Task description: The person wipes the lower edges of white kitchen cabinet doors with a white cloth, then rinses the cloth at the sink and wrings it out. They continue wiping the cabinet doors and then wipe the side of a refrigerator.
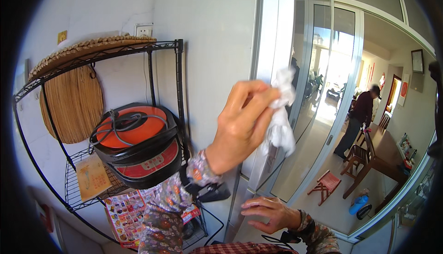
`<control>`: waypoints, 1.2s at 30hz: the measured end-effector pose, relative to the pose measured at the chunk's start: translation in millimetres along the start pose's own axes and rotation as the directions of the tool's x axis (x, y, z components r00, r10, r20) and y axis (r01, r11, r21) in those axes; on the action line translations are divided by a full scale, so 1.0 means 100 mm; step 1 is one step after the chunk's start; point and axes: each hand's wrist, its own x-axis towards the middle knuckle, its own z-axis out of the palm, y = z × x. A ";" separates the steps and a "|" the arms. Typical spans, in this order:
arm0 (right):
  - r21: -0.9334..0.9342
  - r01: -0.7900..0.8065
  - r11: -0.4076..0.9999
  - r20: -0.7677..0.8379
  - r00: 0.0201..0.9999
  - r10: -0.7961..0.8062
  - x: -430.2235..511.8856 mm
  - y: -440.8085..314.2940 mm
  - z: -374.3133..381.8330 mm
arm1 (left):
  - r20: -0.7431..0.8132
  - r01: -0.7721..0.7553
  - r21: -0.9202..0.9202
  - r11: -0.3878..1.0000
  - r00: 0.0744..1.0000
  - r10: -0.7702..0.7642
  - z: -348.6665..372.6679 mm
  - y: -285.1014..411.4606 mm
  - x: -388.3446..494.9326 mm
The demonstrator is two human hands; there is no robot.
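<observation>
My left hand (242,122), in a floral sleeve, is raised in front of a white metal door frame (278,22). Its thumb and fingers pinch a crumpled white cloth (282,126), which hangs down and is blurred. The cloth overlaps the edge of the frame; whether it touches the frame is hard to tell. Lower down, my right hand (271,214) is beside the foot of the frame with its fingers apart and nothing visible in it. To the right of the cloth stands a sliding glass door (304,150).
On the left, a black wire rack (180,70) holds an orange-and-black electric cooker (138,164) with a coiled cord. A woven round mat (72,105) hangs there. Beyond the doorway are a person (360,115), a wooden table (384,150), a folding stool (324,186) and a blue bottle (358,203).
</observation>
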 end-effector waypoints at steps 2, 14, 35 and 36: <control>0.002 0.009 1.000 -0.008 1.000 -0.009 -0.01 0.02 0.00 | -0.068 -0.094 0.044 0.995 0.993 0.097 0.06 -0.08 0.29; 0.081 0.013 0.997 -0.016 1.000 -0.011 0.03 0.12 -0.05 | -0.223 -0.333 0.184 0.925 0.902 0.369 0.25 -0.57 2.76; 0.136 0.133 0.982 0.152 0.976 -0.153 0.07 0.15 0.13 | 0.171 0.235 -0.088 0.968 0.961 -0.218 -0.06 0.29 -1.37; 0.151 0.105 0.983 0.165 0.978 -0.130 0.05 0.13 0.13 | 0.198 0.242 -0.072 0.968 0.954 -0.224 -0.09 0.30 -1.58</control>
